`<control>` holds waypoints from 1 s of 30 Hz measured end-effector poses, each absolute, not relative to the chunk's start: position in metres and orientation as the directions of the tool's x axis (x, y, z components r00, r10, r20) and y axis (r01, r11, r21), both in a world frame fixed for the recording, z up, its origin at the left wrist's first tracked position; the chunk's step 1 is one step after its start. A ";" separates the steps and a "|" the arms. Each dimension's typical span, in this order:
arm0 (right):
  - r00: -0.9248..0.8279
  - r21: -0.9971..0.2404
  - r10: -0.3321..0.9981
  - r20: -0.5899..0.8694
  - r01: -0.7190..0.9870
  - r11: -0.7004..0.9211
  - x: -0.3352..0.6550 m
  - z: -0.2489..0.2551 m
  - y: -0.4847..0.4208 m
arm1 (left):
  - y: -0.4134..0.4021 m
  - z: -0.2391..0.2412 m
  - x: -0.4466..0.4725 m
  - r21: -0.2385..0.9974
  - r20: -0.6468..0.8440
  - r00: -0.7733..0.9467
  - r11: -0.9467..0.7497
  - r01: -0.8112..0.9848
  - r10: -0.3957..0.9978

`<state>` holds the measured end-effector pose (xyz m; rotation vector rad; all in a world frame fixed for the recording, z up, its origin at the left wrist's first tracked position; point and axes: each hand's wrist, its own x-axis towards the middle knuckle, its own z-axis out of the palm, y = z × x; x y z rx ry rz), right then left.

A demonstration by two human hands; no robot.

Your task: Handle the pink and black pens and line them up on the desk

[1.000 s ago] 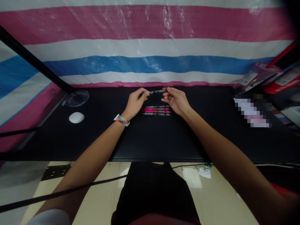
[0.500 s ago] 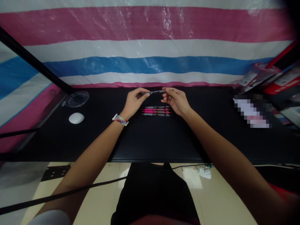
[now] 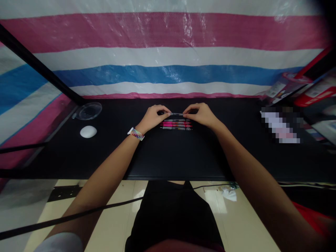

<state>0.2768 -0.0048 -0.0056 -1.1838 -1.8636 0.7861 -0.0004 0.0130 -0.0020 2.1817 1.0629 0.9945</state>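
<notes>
Between my two hands lies a grey pen (image 3: 177, 114), held level at its two ends just above the table's surface or on it; I cannot tell which. My left hand (image 3: 155, 116) pinches its left end between thumb and fingertips. At the other end, my right hand (image 3: 201, 113) does the same. Just nearer to me, several pens lie side by side in a row, among them a pink pen (image 3: 174, 124) and a grey clear-barrelled pen (image 3: 175, 128). My left thumb comes close to the row's left ends.
On the black table (image 3: 162, 154), a white rounded object (image 3: 88, 131) and a clear round lid (image 3: 90, 111) sit at the left. A clear tub with a red rim (image 3: 286, 87) stands at the back right, beside a blurred-out patch (image 3: 280, 126). A striped sheet (image 3: 162, 31) hangs behind.
Both hands have come down and toward me with the pen, bringing it alongside the row. My right-hand fingers have turned to pinch its end from above.
</notes>
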 end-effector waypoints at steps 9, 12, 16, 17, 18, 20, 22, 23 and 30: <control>-0.345 -0.717 0.881 0.324 0.518 0.467 0.279 -0.010 -0.002 | 0.012 -0.006 0.000 0.610 0.360 0.498 -0.603 0.514 0.789; -0.349 -0.710 0.877 0.331 0.521 0.474 0.279 -0.011 -0.002 | 0.013 -0.007 0.001 0.610 0.351 0.501 -0.599 0.519 0.791; -0.168 -0.800 0.919 0.358 0.453 0.394 0.269 -0.016 0.000 | 0.016 -0.012 0.004 0.695 0.378 0.436 -0.562 0.449 0.816; -0.075 -0.835 0.927 0.368 0.411 0.365 0.265 -0.019 0.000 | 0.016 -0.014 0.006 0.741 0.376 0.400 -0.530 0.411 0.836; 0.023 -0.873 0.930 0.367 0.354 0.336 0.259 -0.022 0.001 | 0.016 -0.016 0.008 0.791 0.365 0.360 -0.490 0.367 0.859; 0.180 -0.938 0.930 0.319 0.200 0.283 0.247 -0.027 0.000 | 0.014 -0.019 0.014 0.870 0.333 0.269 -0.404 0.282 0.904; 0.241 -0.969 0.939 0.246 0.071 0.236 0.236 -0.031 -0.003 | 0.011 -0.020 0.020 0.909 0.313 0.192 -0.352 0.225 0.930; 0.247 -0.976 0.944 0.218 0.032 0.217 0.232 -0.032 -0.004 | 0.008 -0.020 0.023 0.918 0.310 0.166 -0.340 0.203 0.936; 0.170 -0.974 0.968 0.185 -0.097 0.203 0.225 -0.030 -0.007 | 0.000 -0.022 0.034 0.948 0.292 0.153 -0.307 0.087 0.944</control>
